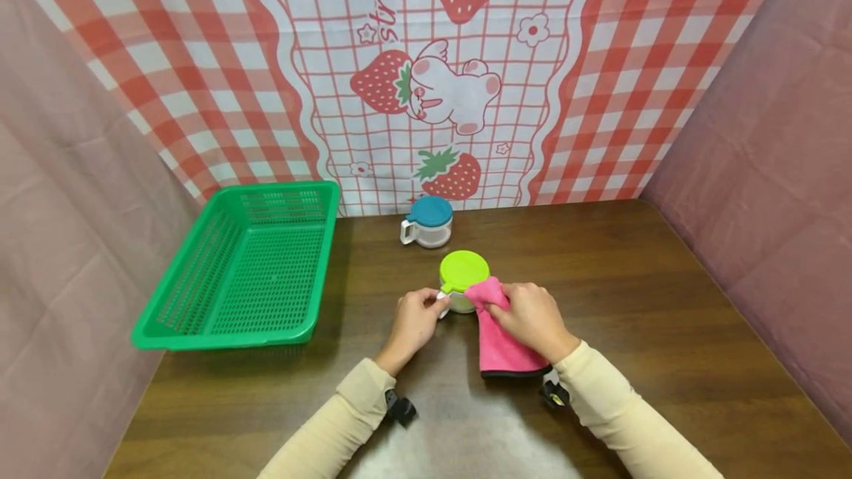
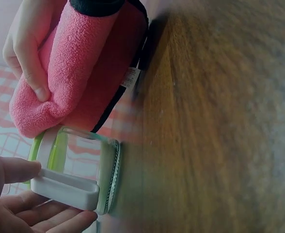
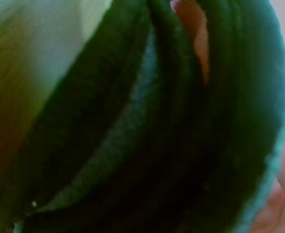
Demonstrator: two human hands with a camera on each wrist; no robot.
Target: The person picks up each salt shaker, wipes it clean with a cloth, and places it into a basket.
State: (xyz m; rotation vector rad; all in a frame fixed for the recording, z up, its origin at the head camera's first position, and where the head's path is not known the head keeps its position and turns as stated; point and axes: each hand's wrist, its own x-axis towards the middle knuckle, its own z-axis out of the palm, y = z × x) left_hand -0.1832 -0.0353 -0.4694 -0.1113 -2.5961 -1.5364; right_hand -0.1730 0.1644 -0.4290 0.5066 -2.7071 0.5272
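A clear jar [image 2: 82, 153] with a lime-green lid [image 1: 464, 270] and a white handle [image 2: 65, 188] stands upright on the table. My left hand [image 1: 414, 322] pinches that handle between thumb and fingers. In my right hand [image 1: 535, 318] is a pink cloth [image 1: 501, 346] with a dark trim, gripped between thumb and fingers. The bunched upper end of the cloth lies against the lid's right edge, and the rest hangs down toward the table. Dark folds of the cloth's edge [image 3: 133, 121] fill most of the right wrist view, blurred and close.
Behind the green-lidded jar stands a similar jar with a blue lid [image 1: 431, 211], its white handle to the left. A green plastic basket [image 1: 326, 257] sits at the table's left. A strawberry-print checked cloth [image 1: 586, 117] backs the wooden table [image 1: 639, 301]; pink curtains [image 1: 765, 131] flank it.
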